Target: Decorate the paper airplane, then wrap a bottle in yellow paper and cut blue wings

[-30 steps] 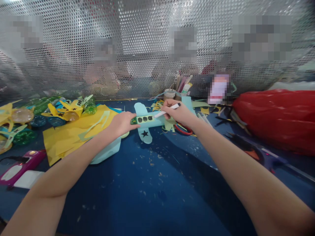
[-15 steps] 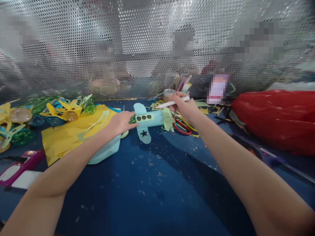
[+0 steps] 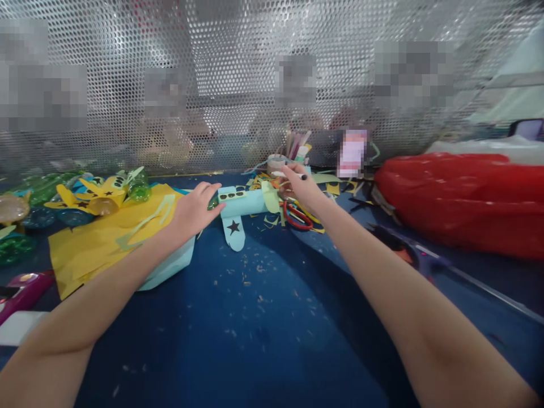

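Note:
My left hand [image 3: 199,208] grips the nose end of a toy airplane [image 3: 253,202] between thumb and fingers. Green plastic shows at that nose. Light blue paper wraps the body, with a pale green window strip, a black star on the near wing and a pale green tail. The far wing shows only in part. In my right hand [image 3: 300,184], just behind the tail, is a white marker [image 3: 279,174] with a black end, held crosswise. Red-handled scissors [image 3: 297,216] lie below that hand among paper scraps.
Yellow paper sheets [image 3: 97,243] and finished-looking paper-and-bottle planes [image 3: 102,195] lie at left. A cup of pens [image 3: 277,163] stands by the perforated metal screen [image 3: 238,73]. At right are a red plastic bag [image 3: 459,204] and a glue gun [image 3: 420,255].
The airplane has rolled, so its far wing shows less. My right hand has turned the marker, and its tip no longer points over the plane. The whole view has shifted somewhat.

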The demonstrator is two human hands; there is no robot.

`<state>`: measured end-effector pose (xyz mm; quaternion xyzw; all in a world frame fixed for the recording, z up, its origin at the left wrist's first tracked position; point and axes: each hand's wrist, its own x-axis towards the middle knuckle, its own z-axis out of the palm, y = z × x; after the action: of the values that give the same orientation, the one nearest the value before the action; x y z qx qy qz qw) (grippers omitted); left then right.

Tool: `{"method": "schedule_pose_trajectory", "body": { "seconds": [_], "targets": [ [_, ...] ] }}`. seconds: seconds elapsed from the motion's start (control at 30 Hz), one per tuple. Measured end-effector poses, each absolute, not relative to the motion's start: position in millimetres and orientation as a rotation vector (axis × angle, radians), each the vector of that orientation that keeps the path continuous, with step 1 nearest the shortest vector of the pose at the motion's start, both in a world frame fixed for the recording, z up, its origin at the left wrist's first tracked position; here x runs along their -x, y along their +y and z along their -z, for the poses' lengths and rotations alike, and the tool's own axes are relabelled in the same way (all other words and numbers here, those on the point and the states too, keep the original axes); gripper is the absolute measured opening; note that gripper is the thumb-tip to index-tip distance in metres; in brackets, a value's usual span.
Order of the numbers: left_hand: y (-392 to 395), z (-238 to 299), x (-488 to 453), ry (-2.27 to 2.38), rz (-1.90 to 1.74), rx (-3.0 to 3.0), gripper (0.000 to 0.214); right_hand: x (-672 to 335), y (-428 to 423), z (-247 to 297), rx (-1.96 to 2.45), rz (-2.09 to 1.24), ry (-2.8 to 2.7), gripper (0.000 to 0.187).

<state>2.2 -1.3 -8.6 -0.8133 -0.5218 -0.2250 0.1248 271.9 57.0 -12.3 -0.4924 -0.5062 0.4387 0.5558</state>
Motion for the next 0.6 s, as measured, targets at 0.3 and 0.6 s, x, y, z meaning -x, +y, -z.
{"method": "schedule_pose_trajectory", "body": {
  "seconds": [0.3,0.6],
  "targets": [
    [-19.2,19.2,-61.0,-1.049,0.460,2.651,0.036,-265.3,52.4,12.0,1.153,-1.062,-1.198,0.024],
    [2.1,29.4,-89.9,-1.301,0.335,2.526,0.047,-260.4,51.4,3.8,1.164,-1.030,-1.218,0.024]
  ]
}}
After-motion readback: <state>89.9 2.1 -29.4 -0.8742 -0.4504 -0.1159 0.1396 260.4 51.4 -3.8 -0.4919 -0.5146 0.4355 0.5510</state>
